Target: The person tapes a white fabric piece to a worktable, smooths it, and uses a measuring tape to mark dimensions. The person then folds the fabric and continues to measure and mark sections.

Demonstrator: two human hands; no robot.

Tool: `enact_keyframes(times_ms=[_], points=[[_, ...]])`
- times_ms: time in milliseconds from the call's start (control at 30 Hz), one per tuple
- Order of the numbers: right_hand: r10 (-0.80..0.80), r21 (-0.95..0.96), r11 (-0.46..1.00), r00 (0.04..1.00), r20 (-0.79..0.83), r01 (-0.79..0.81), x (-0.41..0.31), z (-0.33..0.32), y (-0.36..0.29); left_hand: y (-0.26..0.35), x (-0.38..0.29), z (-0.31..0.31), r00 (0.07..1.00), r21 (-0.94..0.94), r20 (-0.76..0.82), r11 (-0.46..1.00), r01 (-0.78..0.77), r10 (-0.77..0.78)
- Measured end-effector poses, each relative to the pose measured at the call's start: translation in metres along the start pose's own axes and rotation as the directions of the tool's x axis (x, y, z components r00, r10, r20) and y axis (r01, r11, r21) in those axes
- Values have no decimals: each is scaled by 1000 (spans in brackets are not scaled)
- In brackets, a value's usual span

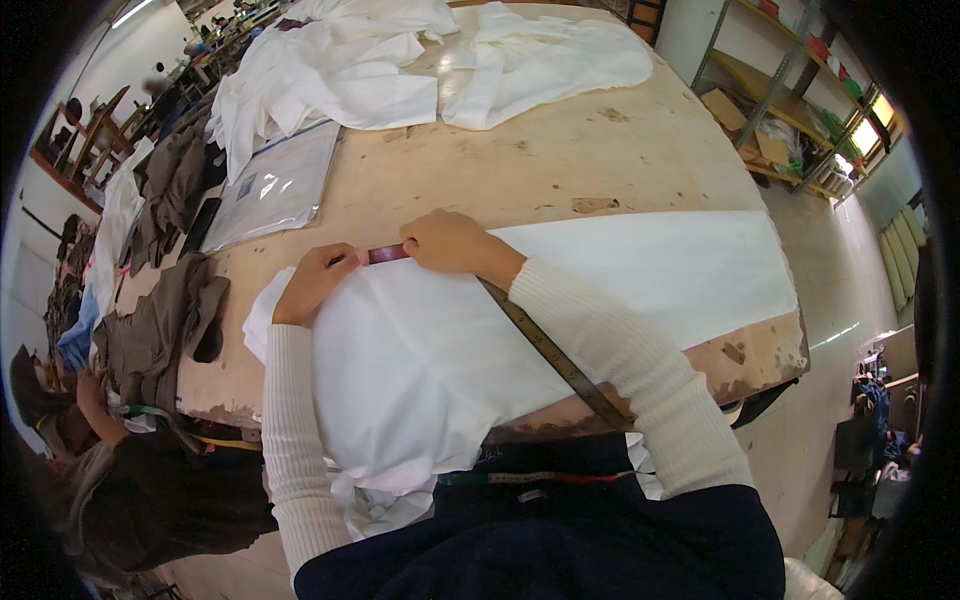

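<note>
My left hand (319, 277) and my right hand (444, 241) pinch a tape measure (387, 253) between them, its short dark red stretch lying along the upper edge of a white cloth garment (397, 345). From under my right hand the tape's olive-brown length runs down across the cloth, beneath my right forearm, towards my waist. The garment is laid out on a wooden table (525, 172). Part of it stretches right to the table's corner, and its lower left part hangs over the near edge. Both hands are at the cloth's far edge.
White garments (337, 67) are heaped at the far side. A clear plastic packet (270, 187) lies beyond my left hand, near brown garments (154, 330). A co-worker in dark clothes (165, 495) is at the left edge. Metal shelving (772, 97) stands beyond the table at right.
</note>
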State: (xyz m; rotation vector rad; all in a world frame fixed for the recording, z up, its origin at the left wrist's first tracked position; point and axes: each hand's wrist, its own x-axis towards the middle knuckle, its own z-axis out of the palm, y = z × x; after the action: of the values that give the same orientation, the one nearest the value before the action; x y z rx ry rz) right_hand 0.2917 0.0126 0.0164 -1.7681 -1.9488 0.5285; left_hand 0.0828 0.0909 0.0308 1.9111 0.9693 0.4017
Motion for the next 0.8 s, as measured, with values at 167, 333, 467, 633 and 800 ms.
enact_keyframes(times_ms=[167,333,467,633,800], points=[[11,287,957,994,106,-41,-11,-18,14,0,0,8,997,111,-51,993,-50,56],[137,684,654,940,312,-322,-81,-88,90,-15,4,3,992,84,-28,989,-119,122],[435,623,635,878,201,-457,-186,-175,177,-6,-1,3,997,93,-24,993,-70,73],[572,664,565,812,113,-491,-286,-240,262,2,2,6,997,133,-22,988,-75,79],[727,673,521,687,-27,-525,-315,-265,297,8,-1,5,998,90,-20,994,64,-62]])
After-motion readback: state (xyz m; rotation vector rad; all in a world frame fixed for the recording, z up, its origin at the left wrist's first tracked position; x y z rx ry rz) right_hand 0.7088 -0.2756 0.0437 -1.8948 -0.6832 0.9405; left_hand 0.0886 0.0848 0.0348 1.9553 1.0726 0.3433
